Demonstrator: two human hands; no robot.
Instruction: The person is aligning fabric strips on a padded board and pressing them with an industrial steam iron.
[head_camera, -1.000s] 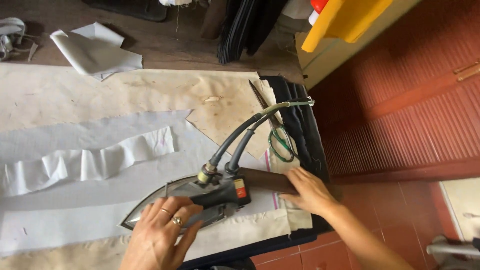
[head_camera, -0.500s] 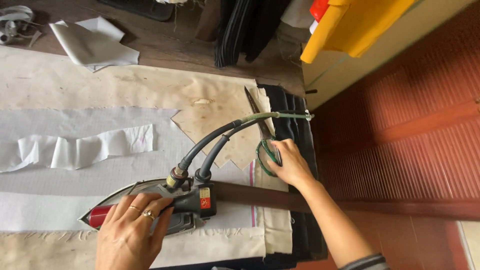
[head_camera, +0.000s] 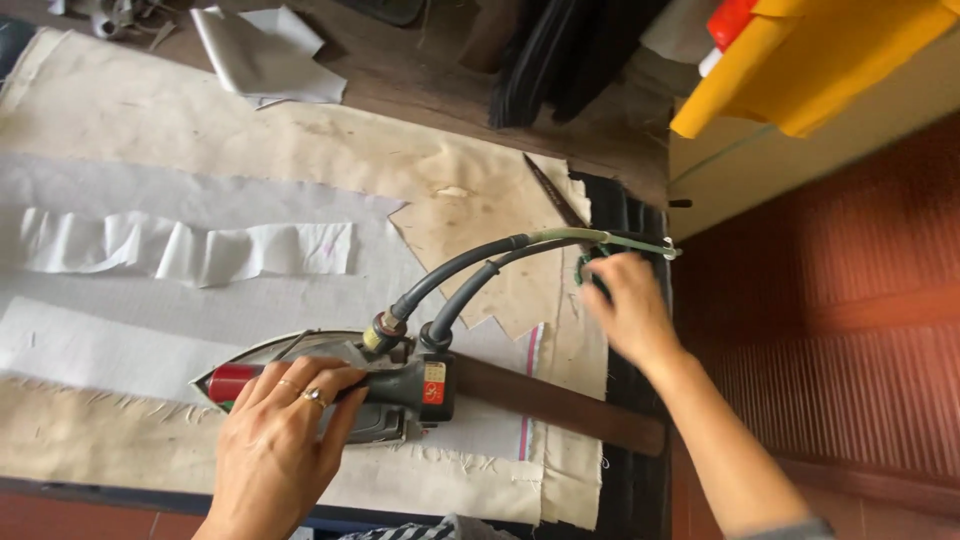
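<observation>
Left hand (head_camera: 285, 440) clenched around the dark handle of the iron (head_camera: 330, 385); fingers wrap over the top, two rings visible; iron sits flat on the grey cloth (head_camera: 200, 320), pointed end toward my left, red knob at the front of the handle. Two thick grey hoses (head_camera: 460, 280) rise from the back of the iron and arc away to my right, joining a paler green-tinted line near the table edge.

Right hand (head_camera: 625, 310) reaches to the right edge of the board, fingers curled at the green handles of the scissors (head_camera: 575, 235); the handles are mostly hidden behind the fingers, so I cannot tell whether I am gripping them or only touching; the blades point away from me, lying on the brown paper (head_camera: 470, 230).

Wooden bar (head_camera: 555, 400) lies just behind the iron, running toward my right wrist. White crumpled strip (head_camera: 190, 250) lies on the grey cloth, well apart from the iron, further from me. Beige padding (head_camera: 150, 110) covers the table under everything. Folded pale cloth (head_camera: 265, 55) at the far edge. Yellow bin (head_camera: 800, 60) on a shelf to the right.
</observation>
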